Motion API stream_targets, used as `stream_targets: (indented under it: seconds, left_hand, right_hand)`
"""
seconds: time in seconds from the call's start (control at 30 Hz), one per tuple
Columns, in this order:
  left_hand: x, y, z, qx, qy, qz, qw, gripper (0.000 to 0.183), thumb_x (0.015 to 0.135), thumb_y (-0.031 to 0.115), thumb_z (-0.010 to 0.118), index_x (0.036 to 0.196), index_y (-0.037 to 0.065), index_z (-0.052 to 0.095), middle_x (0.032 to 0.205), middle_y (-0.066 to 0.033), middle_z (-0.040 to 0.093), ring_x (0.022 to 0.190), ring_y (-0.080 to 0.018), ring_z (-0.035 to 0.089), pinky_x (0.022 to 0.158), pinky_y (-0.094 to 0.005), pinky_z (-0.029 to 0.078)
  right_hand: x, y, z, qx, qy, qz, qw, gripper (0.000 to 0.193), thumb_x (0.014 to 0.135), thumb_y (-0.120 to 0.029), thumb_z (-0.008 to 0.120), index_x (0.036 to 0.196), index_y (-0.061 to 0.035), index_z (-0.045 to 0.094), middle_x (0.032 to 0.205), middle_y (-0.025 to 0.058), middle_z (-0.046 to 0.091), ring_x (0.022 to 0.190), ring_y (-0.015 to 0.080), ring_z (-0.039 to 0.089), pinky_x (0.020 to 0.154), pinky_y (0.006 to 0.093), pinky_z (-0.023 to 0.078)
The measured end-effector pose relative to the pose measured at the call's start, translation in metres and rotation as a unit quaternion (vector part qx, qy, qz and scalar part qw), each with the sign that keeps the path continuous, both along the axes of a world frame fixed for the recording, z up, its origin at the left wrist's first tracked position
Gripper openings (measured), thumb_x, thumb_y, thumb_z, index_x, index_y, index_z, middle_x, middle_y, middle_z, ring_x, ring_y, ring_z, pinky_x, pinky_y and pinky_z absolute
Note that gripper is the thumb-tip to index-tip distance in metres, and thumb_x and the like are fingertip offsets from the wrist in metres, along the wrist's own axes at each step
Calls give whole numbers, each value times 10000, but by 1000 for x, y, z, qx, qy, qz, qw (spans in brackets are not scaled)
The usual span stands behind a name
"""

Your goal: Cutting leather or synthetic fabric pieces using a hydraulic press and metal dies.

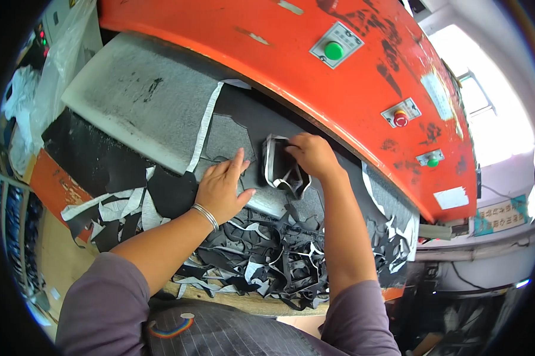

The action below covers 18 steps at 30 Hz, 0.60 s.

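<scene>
Nearest the camera, a heap of black and white cut-out scraps of sheet material (267,261) lies tangled along the front edge of the bench, between the person's two forearms in grey-purple sleeves. More loose black and white offcuts (125,207) spread to the left of it.

Just beyond the heap, the left hand (222,188), with a thin silver bangle (206,215) at the wrist, lies flat with its fingers spread and apart, pressing down on the black sheet of material (244,118) that covers the grey cutting board (131,95). It clamps nothing; it only rests palm down.

Just to its right, the right hand (312,155) has its fingers curled together over the top edge of a metal cutting die with a thin, curving steel band outline (282,169). The die stands on the black sheet, near the left hand's fingertips but apart from them, close under the front lip of the press head.

A narrow white strip (203,127) runs up the sheet's left edge.

Farthest off, the big orange press head (291,65) arches over the board, carrying a round green push button (334,50), a red button (401,118) and a smaller green one (433,161) further right. A bright window (493,113) shows behind it.
</scene>
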<state>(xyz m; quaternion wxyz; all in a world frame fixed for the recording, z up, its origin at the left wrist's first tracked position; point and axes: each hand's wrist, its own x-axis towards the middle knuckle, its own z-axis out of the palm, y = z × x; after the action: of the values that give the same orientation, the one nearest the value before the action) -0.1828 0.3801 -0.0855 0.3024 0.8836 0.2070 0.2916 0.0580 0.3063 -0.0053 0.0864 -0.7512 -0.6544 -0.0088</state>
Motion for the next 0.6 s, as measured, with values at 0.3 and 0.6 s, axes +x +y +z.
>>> stream_targets:
  seconds: [0.3,0.6]
  left_hand:
    - [-16,10,-12,-20,10,-9,1000,761,775,228,702,1407,3,343,1223,-71,605,1105,-259,528,962,-394,376]
    - [-15,9,-32,-21,-129,36,991,343,803,99,639,1140,43,615,1102,-140,631,967,-309,594,868,-417,451]
  right_hand:
    - [-78,-12,-44,191,372,-420,806,258,843,-73,587,1049,69,524,736,148,630,507,210,640,404,313,520]
    - [-52,-59,-52,112,254,-204,939,1065,602,-287,878,1464,-88,286,1369,222,448,1272,325,432,1053,428,350]
